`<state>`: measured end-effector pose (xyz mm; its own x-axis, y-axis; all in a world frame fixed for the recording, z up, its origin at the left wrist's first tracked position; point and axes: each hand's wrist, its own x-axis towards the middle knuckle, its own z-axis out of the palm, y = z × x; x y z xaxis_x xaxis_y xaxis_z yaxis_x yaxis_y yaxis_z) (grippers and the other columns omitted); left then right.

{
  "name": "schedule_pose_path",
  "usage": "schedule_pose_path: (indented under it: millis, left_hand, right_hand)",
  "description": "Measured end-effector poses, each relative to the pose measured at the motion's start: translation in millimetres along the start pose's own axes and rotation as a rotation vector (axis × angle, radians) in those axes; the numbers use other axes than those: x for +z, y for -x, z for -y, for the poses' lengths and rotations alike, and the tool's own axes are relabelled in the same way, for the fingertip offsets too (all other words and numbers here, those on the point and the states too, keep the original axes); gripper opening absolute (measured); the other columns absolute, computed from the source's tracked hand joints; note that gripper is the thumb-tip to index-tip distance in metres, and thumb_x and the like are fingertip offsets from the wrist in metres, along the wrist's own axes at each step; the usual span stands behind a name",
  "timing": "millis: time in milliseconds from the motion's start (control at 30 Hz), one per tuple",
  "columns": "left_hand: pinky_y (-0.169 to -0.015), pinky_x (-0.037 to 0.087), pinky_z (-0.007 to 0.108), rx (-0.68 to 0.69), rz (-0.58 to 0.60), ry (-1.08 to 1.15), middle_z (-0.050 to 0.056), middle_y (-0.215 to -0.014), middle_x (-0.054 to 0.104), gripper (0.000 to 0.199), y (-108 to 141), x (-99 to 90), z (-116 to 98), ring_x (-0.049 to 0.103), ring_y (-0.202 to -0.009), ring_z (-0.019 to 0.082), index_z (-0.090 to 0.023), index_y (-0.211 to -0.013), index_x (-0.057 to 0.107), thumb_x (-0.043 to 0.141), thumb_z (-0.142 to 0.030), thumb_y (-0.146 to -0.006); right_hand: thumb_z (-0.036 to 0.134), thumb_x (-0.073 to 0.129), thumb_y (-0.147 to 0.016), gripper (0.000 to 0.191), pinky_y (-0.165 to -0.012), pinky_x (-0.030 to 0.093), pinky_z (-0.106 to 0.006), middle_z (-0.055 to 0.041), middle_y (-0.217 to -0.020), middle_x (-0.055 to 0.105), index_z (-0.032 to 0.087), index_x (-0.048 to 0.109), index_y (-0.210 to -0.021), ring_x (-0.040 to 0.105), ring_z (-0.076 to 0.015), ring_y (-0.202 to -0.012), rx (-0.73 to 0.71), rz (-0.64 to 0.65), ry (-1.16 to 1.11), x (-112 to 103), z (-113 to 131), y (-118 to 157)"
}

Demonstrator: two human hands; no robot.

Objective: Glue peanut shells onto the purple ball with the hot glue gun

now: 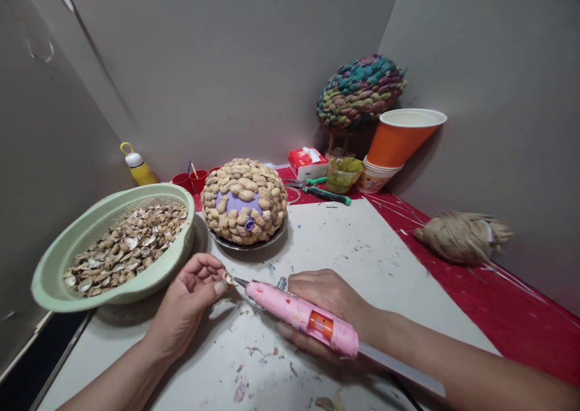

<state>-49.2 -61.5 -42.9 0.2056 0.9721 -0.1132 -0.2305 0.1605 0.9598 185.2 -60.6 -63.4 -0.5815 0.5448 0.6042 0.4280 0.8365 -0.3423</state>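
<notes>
Between thumb and fingers, my left hand pinches a peanut shell. The dark nozzle of a pink glue gun meets that shell or sits right beside it. My right hand is wrapped round the glue gun, and a clear glue stick juts from its back end. Behind the hands, a purple balloon covered with peanut shells rests on a metal dish. A patch of balloon and its knot show bare at the front.
At left stands a green colander of peanut shells. Along the back are a yellow bottle, red cups, tissues, pliers, a yellow-green cup, an orange paper cup and a coloured shell-covered ball. Twine lies right.
</notes>
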Motion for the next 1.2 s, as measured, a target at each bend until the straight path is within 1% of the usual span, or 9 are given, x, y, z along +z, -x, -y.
schedule_pose_path:
  millis: [233,433,767,967,1067,1200]
  left_hand:
    - [-0.073,0.045,0.024,-0.031,0.045,-0.037,0.0,-0.082,0.061,0.021,-0.8,0.7,3.1,0.057,-0.075,0.012,-0.019,-0.089,0.06,0.075,-0.018,-0.075]
    - [-0.071,0.045,0.023,-0.026,0.057,-0.046,0.001,-0.08,0.061,0.023,0.0,-0.4,4.9,0.056,-0.074,0.012,-0.018,-0.09,0.06,0.076,-0.019,-0.074]
    - [-0.07,0.046,0.022,-0.023,0.049,-0.06,0.0,-0.079,0.062,0.023,-1.0,-1.2,6.4,0.056,-0.073,0.011,-0.018,-0.091,0.062,0.076,-0.018,-0.074]
    - [-0.069,0.046,0.021,-0.018,0.047,-0.079,0.001,-0.08,0.062,0.023,-0.6,-2.8,7.3,0.056,-0.073,0.011,-0.018,-0.091,0.061,0.076,-0.018,-0.074]
    - [-0.069,0.046,0.021,-0.013,0.049,-0.094,0.001,-0.081,0.061,0.022,-0.3,-3.5,7.2,0.055,-0.073,0.011,-0.018,-0.092,0.061,0.075,-0.018,-0.075]
    - [-0.07,0.045,0.022,-0.015,0.048,-0.097,0.001,-0.082,0.061,0.022,-0.5,-2.5,6.2,0.055,-0.074,0.011,-0.018,-0.092,0.061,0.075,-0.018,-0.075]
  right_hand:
    - [0.034,0.047,-0.088,0.032,-0.045,0.03,-0.024,0.0045,-0.051,0.041,0.021,0.043,-0.059,0.036,-0.0108,-0.046,-0.006,0.015,0.034,-0.5,1.0,-2.0]
    - [0.038,0.049,-0.086,0.032,-0.047,0.031,-0.024,0.004,-0.052,0.044,0.021,0.044,-0.06,0.039,-0.0105,-0.046,0.024,0.053,0.051,3.2,-2.4,1.9]
    - [0.036,0.049,-0.086,0.031,-0.046,0.029,-0.024,0.0037,-0.051,0.045,0.02,0.045,-0.06,0.041,-0.011,-0.045,0.007,0.059,0.045,3.2,-1.0,2.2]
    - [0.036,0.044,-0.088,0.034,-0.044,0.029,-0.025,0.0037,-0.048,0.043,0.021,0.042,-0.057,0.04,-0.0111,-0.043,-0.019,0.044,0.084,3.1,-0.9,0.4]
    - [0.034,0.042,-0.088,0.034,-0.044,0.029,-0.026,0.0027,-0.048,0.045,0.021,0.043,-0.057,0.042,-0.0115,-0.043,-0.033,0.059,0.097,2.8,-0.3,0.2]
    - [0.036,0.043,-0.088,0.034,-0.044,0.029,-0.026,0.0018,-0.048,0.047,0.021,0.044,-0.057,0.042,-0.0121,-0.043,-0.024,0.067,0.099,3.9,-0.5,1.4]
